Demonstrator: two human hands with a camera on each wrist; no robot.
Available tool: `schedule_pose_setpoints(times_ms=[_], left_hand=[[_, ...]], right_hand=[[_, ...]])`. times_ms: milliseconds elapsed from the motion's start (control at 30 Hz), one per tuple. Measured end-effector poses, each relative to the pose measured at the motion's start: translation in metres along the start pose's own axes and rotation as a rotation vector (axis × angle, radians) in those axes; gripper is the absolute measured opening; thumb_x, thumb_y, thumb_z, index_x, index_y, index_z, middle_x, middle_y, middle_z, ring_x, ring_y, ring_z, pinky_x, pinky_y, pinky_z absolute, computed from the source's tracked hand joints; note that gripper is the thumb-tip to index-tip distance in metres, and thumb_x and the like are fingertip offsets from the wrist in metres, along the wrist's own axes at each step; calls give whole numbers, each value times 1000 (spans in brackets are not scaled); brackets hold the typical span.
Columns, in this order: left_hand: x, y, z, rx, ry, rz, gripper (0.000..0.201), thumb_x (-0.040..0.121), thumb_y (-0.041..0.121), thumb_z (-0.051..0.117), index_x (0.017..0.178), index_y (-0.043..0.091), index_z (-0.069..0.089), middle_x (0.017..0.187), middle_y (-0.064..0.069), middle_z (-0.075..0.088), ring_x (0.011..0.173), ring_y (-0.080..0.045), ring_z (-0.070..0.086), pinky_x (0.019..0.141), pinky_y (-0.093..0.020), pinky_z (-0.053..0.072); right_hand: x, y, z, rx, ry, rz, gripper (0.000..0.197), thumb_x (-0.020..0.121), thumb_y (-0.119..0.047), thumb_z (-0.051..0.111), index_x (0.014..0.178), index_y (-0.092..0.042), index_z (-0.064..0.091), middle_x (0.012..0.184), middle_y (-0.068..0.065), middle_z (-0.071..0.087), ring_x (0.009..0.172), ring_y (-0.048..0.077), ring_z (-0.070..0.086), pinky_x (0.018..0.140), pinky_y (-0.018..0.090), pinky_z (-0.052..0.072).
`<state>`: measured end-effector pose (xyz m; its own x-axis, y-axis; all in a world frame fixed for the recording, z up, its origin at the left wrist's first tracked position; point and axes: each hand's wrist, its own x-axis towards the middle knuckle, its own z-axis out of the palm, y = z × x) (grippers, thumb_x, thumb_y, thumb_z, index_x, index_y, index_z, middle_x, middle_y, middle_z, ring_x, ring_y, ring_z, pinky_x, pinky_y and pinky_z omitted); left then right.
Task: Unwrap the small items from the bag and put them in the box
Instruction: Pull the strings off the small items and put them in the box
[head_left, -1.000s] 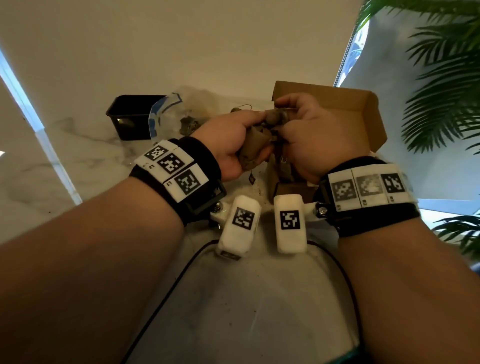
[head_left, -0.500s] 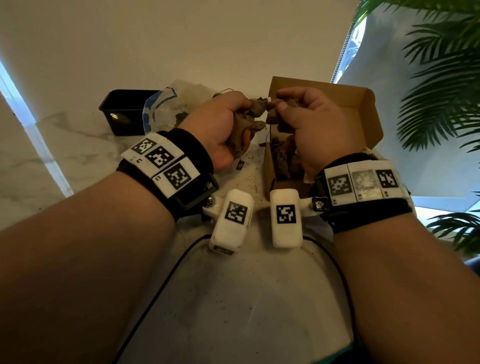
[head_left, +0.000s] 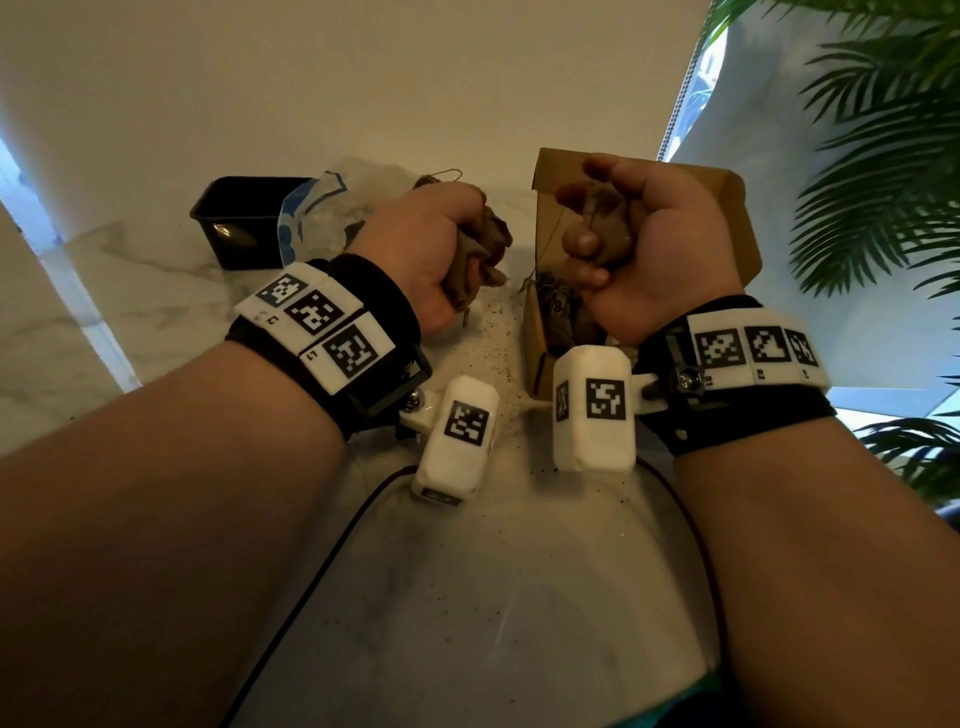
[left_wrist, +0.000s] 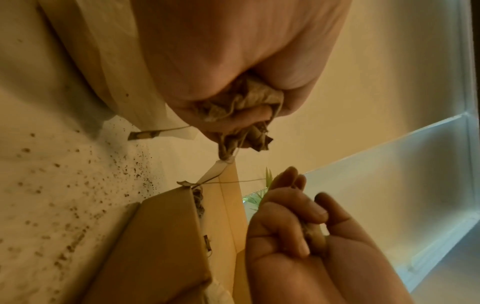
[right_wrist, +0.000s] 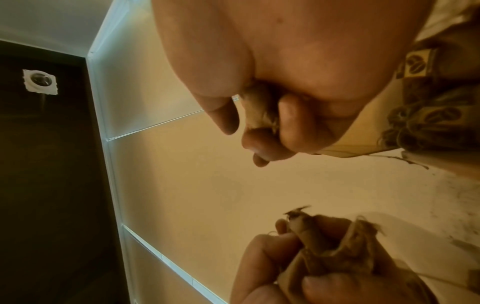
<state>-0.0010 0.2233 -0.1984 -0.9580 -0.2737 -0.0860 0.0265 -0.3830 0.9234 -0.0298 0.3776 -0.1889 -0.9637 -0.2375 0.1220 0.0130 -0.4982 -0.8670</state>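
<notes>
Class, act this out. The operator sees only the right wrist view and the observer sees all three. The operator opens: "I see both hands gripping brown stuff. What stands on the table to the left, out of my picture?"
Observer: In the head view a black tub stands at the far left, with a clear plastic bag beside it.
Operator: Is anything hanging from what the left hand holds?
Observer: Yes. In the left wrist view the left hand grips a crumpled wrapper, and a white tag dangles on a thread below it, close to the cardboard box.
</notes>
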Motion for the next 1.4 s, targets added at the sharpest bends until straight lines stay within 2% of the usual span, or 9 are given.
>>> schedule_pose_setpoints(times_ms=[167,367,433,567,667,800,967,1167,1400], left_hand=[[3,-5,2,173,-69,31,27,94,39,68,88,13,62,61,-4,62,51,-18,53,40,-21,38],[-7,-6,4,295,-341,65,13,100,17,59,99,12,70,73,-8,69,61,-22,65,55,-24,50],[-10,-6,3,314,-418,66,17,102,9,54,92,8,68,70,-8,69,52,-16,65,45,-19,48],[-5,-9,0,330,-453,79,12,99,7,56,100,5,67,94,-21,70,68,-23,69,48,-24,51],[-7,-5,-1,356,-443,91,14,101,12,56,105,3,66,80,-13,73,60,-20,68,46,-22,50],[-5,-5,-5,324,-509,66,25,98,15,62,115,-1,69,103,-24,74,85,-34,75,73,-37,59],[-7,-6,-4,387,-455,109,6,94,12,68,89,10,72,78,-11,73,73,-30,70,73,-41,54],[-4,2,-5,394,-194,237,11,98,25,66,96,15,69,71,-2,70,55,-20,60,43,-25,43],[4,9,-11,374,-15,351,12,98,31,65,97,20,71,71,-4,70,55,-22,59,43,-25,42]], right_hand=[[-5,2,1,-26,-122,-38,23,99,-9,35,101,-10,57,78,7,63,47,14,43,42,17,25],[-7,3,3,-25,-198,-30,23,99,-8,34,101,-10,57,79,7,63,48,15,45,40,17,28],[-8,2,4,-21,-207,-15,23,100,-8,34,100,-11,56,78,7,63,47,15,45,40,17,26],[-9,1,3,22,-246,20,23,100,-8,32,100,-11,55,79,7,63,45,15,44,38,16,26],[-8,0,1,43,-243,23,23,100,-9,32,101,-11,55,81,8,65,46,15,44,38,16,27],[-5,-2,-3,104,-242,36,22,99,-10,32,101,-13,54,91,10,68,46,14,45,37,15,27],[-5,-3,-6,113,-263,44,23,98,-10,31,100,-14,54,90,8,70,45,13,45,37,15,26],[-7,-6,-5,100,-132,74,17,102,-19,41,107,-10,56,78,7,65,47,11,46,36,17,27],[-12,-1,-9,-276,-296,224,23,100,-20,46,108,-8,63,68,2,53,53,15,49,42,21,32]])
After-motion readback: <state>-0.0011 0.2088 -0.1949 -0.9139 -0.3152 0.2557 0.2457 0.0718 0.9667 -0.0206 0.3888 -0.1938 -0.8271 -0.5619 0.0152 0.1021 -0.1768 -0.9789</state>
